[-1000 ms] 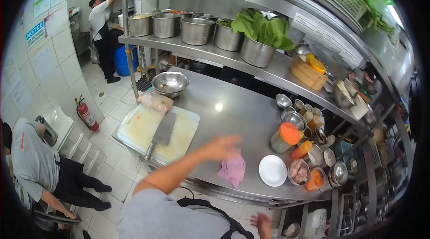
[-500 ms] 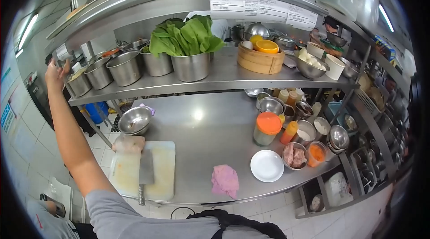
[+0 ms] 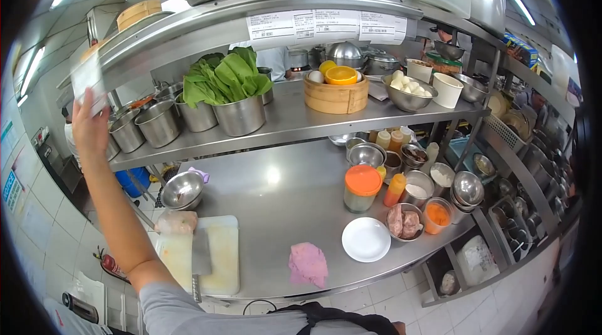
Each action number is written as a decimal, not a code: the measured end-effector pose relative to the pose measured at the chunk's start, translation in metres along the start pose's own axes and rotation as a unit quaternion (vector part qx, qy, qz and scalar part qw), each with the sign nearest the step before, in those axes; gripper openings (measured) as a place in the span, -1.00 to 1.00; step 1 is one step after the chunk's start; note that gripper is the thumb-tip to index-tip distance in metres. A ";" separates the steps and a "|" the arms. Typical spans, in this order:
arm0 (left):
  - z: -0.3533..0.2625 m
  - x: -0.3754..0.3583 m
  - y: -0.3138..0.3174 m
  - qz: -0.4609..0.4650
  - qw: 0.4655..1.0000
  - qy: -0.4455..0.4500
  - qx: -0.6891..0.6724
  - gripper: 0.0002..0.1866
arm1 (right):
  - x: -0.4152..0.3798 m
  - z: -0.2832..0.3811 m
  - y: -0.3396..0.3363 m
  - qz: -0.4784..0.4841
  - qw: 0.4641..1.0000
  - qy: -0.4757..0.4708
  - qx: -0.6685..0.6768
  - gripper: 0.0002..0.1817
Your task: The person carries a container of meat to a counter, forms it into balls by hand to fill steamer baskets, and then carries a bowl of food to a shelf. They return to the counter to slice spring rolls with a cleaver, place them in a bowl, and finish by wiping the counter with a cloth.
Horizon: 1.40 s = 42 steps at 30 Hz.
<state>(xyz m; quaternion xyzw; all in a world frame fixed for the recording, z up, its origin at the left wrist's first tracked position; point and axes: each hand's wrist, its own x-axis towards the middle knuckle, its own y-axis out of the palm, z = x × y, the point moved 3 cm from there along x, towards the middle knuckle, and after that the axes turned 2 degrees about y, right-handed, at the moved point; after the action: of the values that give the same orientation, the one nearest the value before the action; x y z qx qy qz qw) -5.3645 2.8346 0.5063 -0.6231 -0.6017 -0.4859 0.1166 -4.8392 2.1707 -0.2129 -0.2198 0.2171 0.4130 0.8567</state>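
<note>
My left hand (image 3: 91, 123) is raised at the far left, by the end of the upper shelf. Its fingers are closed on the lower part of a white paper slip (image 3: 87, 79), which is smeared by motion. Below the raised arm, a cleaver (image 3: 200, 252) lies on a white cutting board (image 3: 227, 253), its handle toward me. A clear plastic bag with something pale inside (image 3: 177, 222) rests at the board's far edge. A pink cloth (image 3: 308, 264) lies crumpled near the counter's front edge. My right hand is out of view.
A steel bowl (image 3: 182, 190) stands behind the board. On the shelf are a pot of leafy greens (image 3: 239, 116) and a bamboo steamer (image 3: 336, 96). To the right are a white plate (image 3: 365, 239), a bowl of raw meat (image 3: 404, 221) and an orange-lidded jar (image 3: 362, 189).
My left hand has moved slightly right and lower in view, and the white slip now shows in its fingers. The view has shifted, so the counter things sit further left.
</note>
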 end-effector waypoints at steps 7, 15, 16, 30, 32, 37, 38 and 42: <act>0.060 -0.092 0.219 0.207 0.968 -0.127 0.062 -0.68 | -0.099 0.055 0.011 -0.046 0.974 0.036 0.221 -0.38; 0.091 -0.099 0.242 0.109 0.954 -0.243 0.139 -0.69 | -0.050 0.042 0.005 -0.059 0.982 0.099 0.148 -0.41; 0.090 -0.097 0.246 0.107 0.954 -0.248 0.130 -0.69 | -0.044 0.042 0.001 -0.062 0.983 0.102 0.142 -0.41; 0.082 -0.093 0.235 0.058 0.959 -0.275 0.041 -0.78 | -0.024 0.023 -0.002 -0.055 0.983 0.124 0.121 -0.47; 0.082 -0.080 0.238 0.067 0.963 -0.259 0.026 -0.77 | -0.018 0.022 -0.003 -0.049 0.984 0.127 0.112 -0.48; 0.077 -0.079 0.243 0.037 0.966 -0.251 0.058 -0.71 | -0.007 0.022 -0.006 -0.039 0.987 0.128 0.093 -0.50; 0.077 -0.081 0.244 0.047 0.965 -0.247 0.078 -0.69 | -0.006 0.022 -0.005 -0.037 0.987 0.129 0.090 -0.50; 0.070 -0.090 0.231 0.092 0.960 -0.232 0.124 -0.51 | -0.001 0.024 -0.006 -0.029 0.988 0.130 0.077 -0.52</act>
<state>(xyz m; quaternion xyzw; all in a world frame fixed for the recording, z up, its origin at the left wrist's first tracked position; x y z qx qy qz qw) -5.1152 2.7707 0.5055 -0.7521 -0.6079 -0.2368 0.0937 -4.8306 2.1807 -0.1918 -0.2116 0.3515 0.3380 0.8470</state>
